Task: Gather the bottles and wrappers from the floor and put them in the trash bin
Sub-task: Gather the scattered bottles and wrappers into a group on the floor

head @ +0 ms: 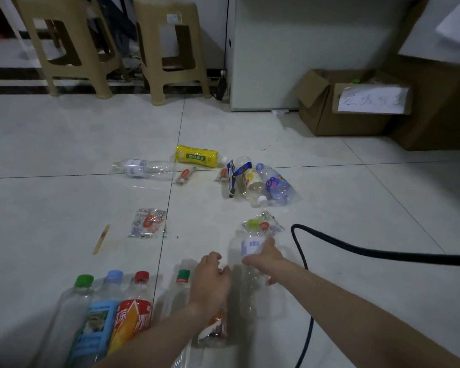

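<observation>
My right hand (263,258) grips a clear bottle (250,288) with a green cap and a white label, low over the floor. My left hand (210,282) is beside it, fingers curled over the top of a clear bottle with an orange label (214,325). Several capped bottles (133,309) stand in a row at my lower left. Further out lie a yellow bottle (197,156), a clear bottle (144,168), a purple-label bottle (276,184), a pale bottle (251,179) and several wrappers (148,221). An open cardboard box (356,120) with a paper sign sits at the right.
A black cable (356,252) curves across the floor just right of my right arm. A wooden stick (101,239) lies at the left. Two beige plastic stools (170,49) and a white cabinet (303,49) stand at the back.
</observation>
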